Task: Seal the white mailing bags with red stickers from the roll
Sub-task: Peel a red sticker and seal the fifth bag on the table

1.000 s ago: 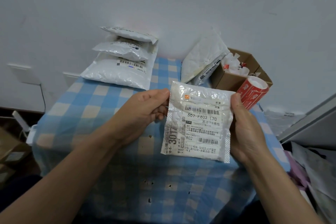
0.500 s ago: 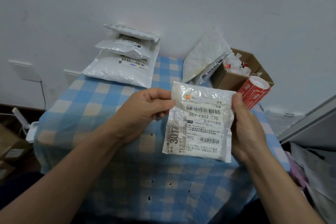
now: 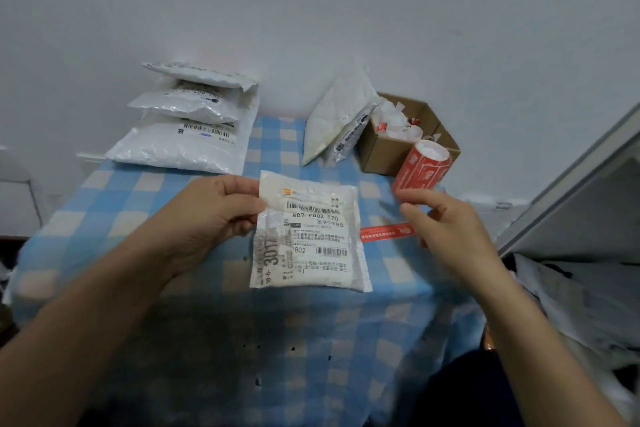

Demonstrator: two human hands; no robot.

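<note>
A person's two bare hands were over a counter [image 3: 131,204] covered in a blue-and-white checked cloth. The left hand [image 3: 207,218] pinched the upper left corner of a small white mailing bag [image 3: 308,243] between thumb and fingers. The bag was just in front of the person at the middle of the counter, its printed label and barcodes facing up.

The right hand [image 3: 450,232] was off the bag, to its right, with fingers loosely curled. A red sticker [image 3: 386,233] stretched from the bag's right edge to this hand's thumb side. It could not be told whether the hand gripped it.

The red sticker roll [image 3: 422,168] lay on its side beyond the right hand, against an open cardboard box [image 3: 384,152] holding white scraps. Two more white bags [image 3: 336,118] leaned beside the box. A stack of white mailing bags [image 3: 187,135] lay at the far left, against the white wall [image 3: 346,28].
</note>
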